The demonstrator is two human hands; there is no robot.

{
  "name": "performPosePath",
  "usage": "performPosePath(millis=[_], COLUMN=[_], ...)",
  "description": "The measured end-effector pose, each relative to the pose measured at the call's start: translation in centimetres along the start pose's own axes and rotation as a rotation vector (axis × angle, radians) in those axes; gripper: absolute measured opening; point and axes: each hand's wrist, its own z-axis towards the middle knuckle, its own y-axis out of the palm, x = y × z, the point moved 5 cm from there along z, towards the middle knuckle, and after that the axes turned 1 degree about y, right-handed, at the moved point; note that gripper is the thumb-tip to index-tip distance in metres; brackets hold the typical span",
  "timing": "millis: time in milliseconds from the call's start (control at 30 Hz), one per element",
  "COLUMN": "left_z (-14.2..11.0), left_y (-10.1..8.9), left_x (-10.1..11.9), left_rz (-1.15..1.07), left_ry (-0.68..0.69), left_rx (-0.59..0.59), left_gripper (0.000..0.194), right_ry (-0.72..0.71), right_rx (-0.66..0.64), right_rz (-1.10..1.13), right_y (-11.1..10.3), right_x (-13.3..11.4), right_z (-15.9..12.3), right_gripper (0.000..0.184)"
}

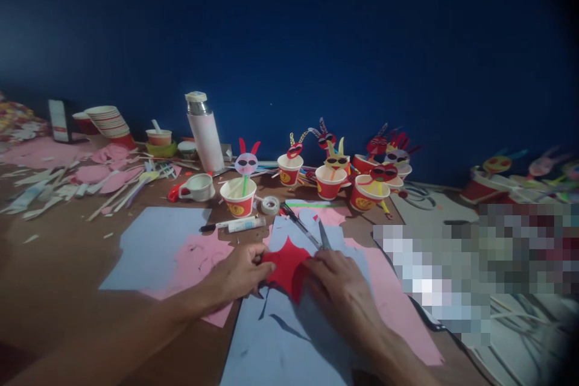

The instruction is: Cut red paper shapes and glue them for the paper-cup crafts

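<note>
Between my two hands is a piece of red paper with pointed, curved-in edges. My left hand pinches its left side between thumb and fingers. At its right edge is my right hand, with fingers closed on the paper. A grey pointed blade sticks up past the right fingers; its handle is hidden, and I cannot tell if that hand holds it. Under the hands lie light blue paper and pink paper. A dark pen lies just beyond the red paper.
Behind stand red-and-white paper cups with paper faces, one cup nearest. A roll of tape, a glue stick, a white mug and a thermos stand left of them. Paper scraps cover the left side. A blurred-out patch lies right.
</note>
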Motion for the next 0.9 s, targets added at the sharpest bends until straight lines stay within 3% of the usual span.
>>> performPosePath(millis=[100,200,500,633,700,767,900], left_z=[0.1,-0.1,-0.5,-0.9,-1.2,-1.6,-1.9], left_y=[-0.7,-1.5,-0.7,-0.6,-0.6,-0.5,-0.1], left_x=[0.6,1.6,2.7,3.2,3.6,4.1,5.0], left_rz=[0.014,-0.021,-0.263,-0.335,-0.366,-0.411,-0.509], left_ry=[0.034,0.109,0.113,0.118,0.119,0.129,0.141], left_rx=[0.033,0.080,0.059,0.041,0.036,0.032,0.024], left_gripper=[0.021,0.020,0.024,0.023,0.020,0.017,0.017], right_ry=[0.248,0.367,0.332,0.358,0.413,0.450,0.468], right_rx=[-0.123,-0.293,-0.361,-0.357,-0.343,-0.289,-0.048], right_rz=[-0.125,-0.250,-0.403,-0.384,-0.227,0.100,0.761], right_y=[-1.1,-1.2,-0.6,-1.8,-2.8,-3.8,-4.6], right_x=[2.8,4.2,3.8,5.2,6.0,6.1,5.0], right_z=[0.0,-0.2,-0.5,-0.6,-0.6,-0.5,-0.1], right_gripper=[0.019,0.025,0.016,0.017,0.018,0.023,0.036])
